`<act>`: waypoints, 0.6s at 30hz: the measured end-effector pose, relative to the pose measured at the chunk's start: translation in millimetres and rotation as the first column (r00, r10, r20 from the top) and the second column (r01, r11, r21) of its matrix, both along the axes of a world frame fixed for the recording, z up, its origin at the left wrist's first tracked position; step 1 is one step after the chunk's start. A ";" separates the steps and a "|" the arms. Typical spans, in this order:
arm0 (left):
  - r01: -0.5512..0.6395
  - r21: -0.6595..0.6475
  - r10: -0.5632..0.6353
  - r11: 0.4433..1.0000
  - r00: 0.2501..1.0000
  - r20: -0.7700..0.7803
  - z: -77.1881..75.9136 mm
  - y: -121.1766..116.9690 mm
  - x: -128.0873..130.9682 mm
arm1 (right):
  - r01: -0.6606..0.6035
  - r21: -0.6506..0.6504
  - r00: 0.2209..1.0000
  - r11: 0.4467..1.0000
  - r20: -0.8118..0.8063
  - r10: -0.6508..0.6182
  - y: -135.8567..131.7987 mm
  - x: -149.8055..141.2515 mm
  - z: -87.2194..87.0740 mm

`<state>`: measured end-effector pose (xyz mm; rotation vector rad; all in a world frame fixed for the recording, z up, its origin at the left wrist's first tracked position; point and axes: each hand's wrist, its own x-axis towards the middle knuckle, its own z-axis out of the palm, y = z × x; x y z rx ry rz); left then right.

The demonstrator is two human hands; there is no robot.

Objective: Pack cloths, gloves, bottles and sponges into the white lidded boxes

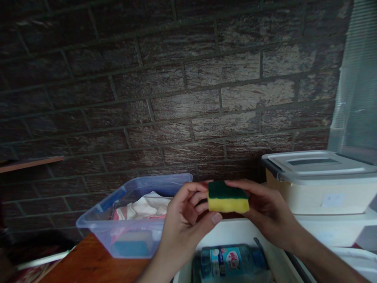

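A sponge (pixel 228 204), yellow with a dark green scouring layer on top, is held up between my two hands. My left hand (pixel 188 220) grips its left end, the thumb below and the fingers behind. At the other end, my right hand (pixel 266 212) pinches it with the index finger along the green top; its thumb is partly hidden. Below the hands stands a white bin (pixel 232 230), in which a clear bottle (pixel 235 263) with a blue label and blue cap lies on its side.
Left of my hands, a translucent bluish tub (pixel 94 220) holds white and pink cloths (pixel 144 206) and rests on a wooden table (pixel 76 261). Lidded white boxes (pixel 321 192) are stacked at the right. A dark brick wall (pixel 176 98) rises behind.
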<state>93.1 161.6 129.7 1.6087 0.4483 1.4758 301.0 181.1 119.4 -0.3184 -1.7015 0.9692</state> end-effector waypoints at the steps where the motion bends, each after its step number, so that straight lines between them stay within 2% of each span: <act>1: 0.011 -0.040 -0.010 0.999 1.000 0.009 1.1 0.8 0.2 | -0.007 0.007 1.000 1.000 0.020 0.007 -0.8 0.2 -0.6; 3: -0.011 -0.076 0.012 0.997 1.000 0.021 2.3 2.6 0.5 | -0.038 -0.008 0.998 0.999 0.054 0.039 -3.7 0.7 -2.0; 7: -0.032 -0.039 0.033 0.999 0.999 0.026 0.5 4.8 1.5 | -0.127 -0.090 0.990 0.988 0.052 0.132 -8.6 1.4 -4.0; 11: -0.018 0.012 0.018 1.000 1.000 -0.007 -3.1 3.4 4.0 | -0.070 -0.133 0.997 0.989 0.009 0.072 -6.6 0.7 -5.5; 14: 0.041 -0.002 -0.041 0.999 0.999 -0.023 -4.3 2.1 3.2 | -0.058 -0.129 0.998 0.990 0.008 0.060 -4.4 0.8 -4.6; 18: 0.161 -0.062 -0.162 0.985 0.987 -0.003 -3.7 3.4 -2.2 | -0.130 -0.135 0.991 0.982 -0.014 0.130 -4.9 1.8 1.0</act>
